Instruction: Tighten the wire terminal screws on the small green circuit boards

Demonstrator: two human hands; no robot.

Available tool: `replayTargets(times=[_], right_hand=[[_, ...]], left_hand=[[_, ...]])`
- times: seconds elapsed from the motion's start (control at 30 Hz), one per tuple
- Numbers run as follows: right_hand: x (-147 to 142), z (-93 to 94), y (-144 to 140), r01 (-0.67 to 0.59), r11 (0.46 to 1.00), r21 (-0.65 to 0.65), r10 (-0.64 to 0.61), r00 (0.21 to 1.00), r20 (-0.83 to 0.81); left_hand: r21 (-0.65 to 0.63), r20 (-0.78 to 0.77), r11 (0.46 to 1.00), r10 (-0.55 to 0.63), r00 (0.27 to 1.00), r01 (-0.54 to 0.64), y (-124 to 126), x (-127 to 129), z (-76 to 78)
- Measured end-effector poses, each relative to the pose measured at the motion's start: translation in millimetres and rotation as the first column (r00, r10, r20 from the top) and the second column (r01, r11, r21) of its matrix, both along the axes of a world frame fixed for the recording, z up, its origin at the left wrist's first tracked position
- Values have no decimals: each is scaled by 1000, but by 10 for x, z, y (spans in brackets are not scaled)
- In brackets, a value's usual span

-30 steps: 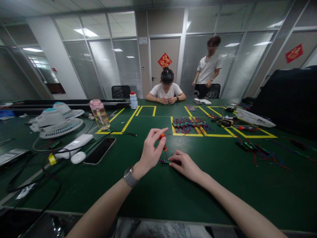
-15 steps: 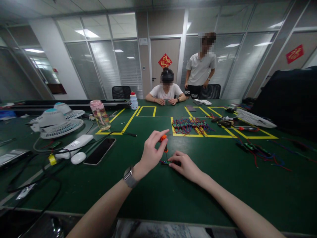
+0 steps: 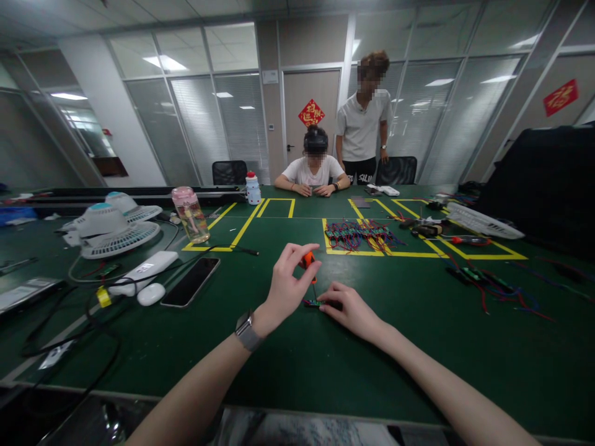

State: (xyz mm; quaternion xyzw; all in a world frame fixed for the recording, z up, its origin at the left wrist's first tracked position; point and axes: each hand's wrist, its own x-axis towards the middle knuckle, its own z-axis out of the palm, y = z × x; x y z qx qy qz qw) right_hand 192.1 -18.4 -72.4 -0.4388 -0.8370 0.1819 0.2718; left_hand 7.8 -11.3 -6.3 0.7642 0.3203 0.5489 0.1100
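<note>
The person's left hand (image 3: 287,286), a grey watch on its wrist, was pinched shut around the orange handle of a small screwdriver (image 3: 307,263), held upright with its thin shaft pointing down onto a small green circuit board (image 3: 315,303). That board lay flat on the green table mat (image 3: 297,365), just in front of the person. The right hand (image 3: 352,310) rested on the mat, its fingertips pressed together on the board's right end, pinning it. A black smartphone (image 3: 191,282) lay well to the left. Farther off, a pile of red-and-blue wired boards (image 3: 360,233) sat inside a yellow-taped rectangle.
</note>
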Motion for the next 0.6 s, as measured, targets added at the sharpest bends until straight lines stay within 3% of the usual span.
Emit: replayTargets(times=[0.1, 0.27, 0.6], right_hand=[[2, 0, 2, -1, 1000, -4, 1, 1000, -4], [-1, 3, 6, -4, 1000, 2, 4, 1000, -1], [-2, 13, 0, -2, 1000, -6, 2, 1000, 1]], left_hand=[[-26, 5, 999, -43, 999, 43, -7, 12, -11], [32, -2, 999, 15, 1000, -15, -11, 7, -16], [10, -23, 999, 35, 999, -35, 6, -24, 12]])
